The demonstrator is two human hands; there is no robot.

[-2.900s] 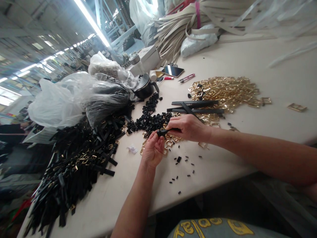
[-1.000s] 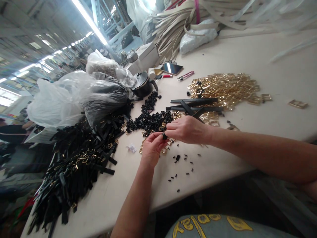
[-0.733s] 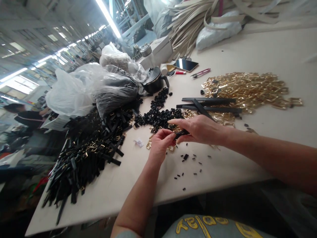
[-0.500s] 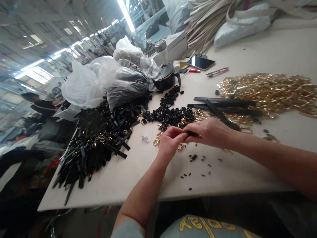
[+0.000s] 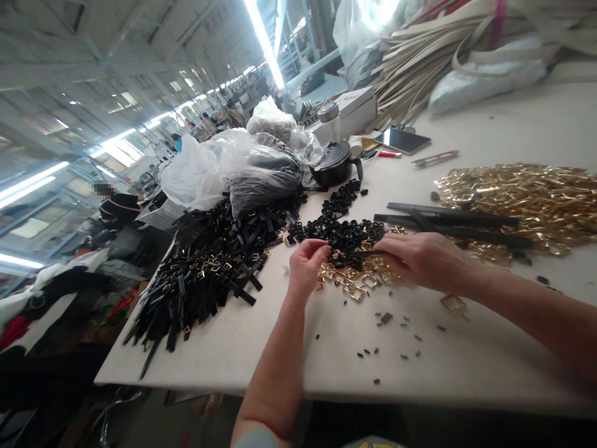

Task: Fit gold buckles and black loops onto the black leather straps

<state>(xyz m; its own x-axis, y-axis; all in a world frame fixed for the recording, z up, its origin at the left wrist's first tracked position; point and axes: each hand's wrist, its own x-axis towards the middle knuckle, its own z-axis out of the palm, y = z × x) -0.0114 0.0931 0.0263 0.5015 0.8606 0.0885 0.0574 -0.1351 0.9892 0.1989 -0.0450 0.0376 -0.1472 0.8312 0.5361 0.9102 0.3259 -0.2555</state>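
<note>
My left hand is closed in a pinch above the near edge of a heap of small black loops. Whatever sits between its fingertips is too small to make out. To the right, my right hand grips a short black strap that points toward my left hand. Loose gold buckles lie on the table just below and between the hands. Several longer black straps rest behind my right hand, and a single gold buckle lies under its wrist.
A large pile of gold buckles covers the right side. Black straps with buckles are heaped at left, beside plastic bags. Behind are a black lidded pot, a phone and a cutter. Small black scraps dot the table.
My hands have moved apart from being together, and the black strap now shows in my right hand. The view has shifted, so everything on the table appears farther right and slightly lower.
</note>
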